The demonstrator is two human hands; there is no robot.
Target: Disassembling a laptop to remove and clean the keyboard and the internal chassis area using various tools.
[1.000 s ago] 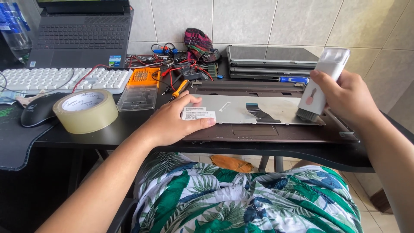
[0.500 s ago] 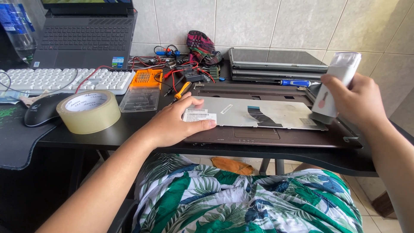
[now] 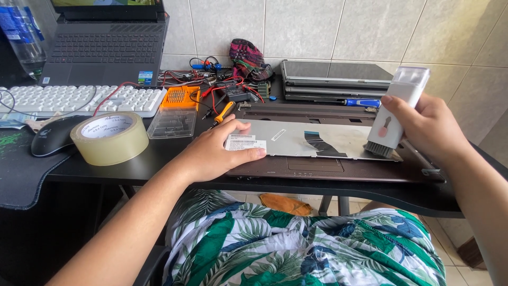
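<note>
L hand (image 3: 211, 153) lies flat, fingers spread, pressing the near-left corner of the upturned silver keyboard panel (image 3: 312, 140), which sits on the dark opened laptop base (image 3: 317, 169) at desk centre. R hand (image 3: 428, 130) is wrapped round a white cleaning brush (image 3: 394, 111), held upright w/ bristles touching the panel's right end. Tape roll (image 3: 109, 137) & mouse (image 3: 53, 135) sit well apart to the left.

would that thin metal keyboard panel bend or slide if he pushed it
The keyboard panel looks thin and flat, so it probably flexes. Its smooth back may slide, which fits the left hand pinning one end while the right hand holds a brush.
</note>
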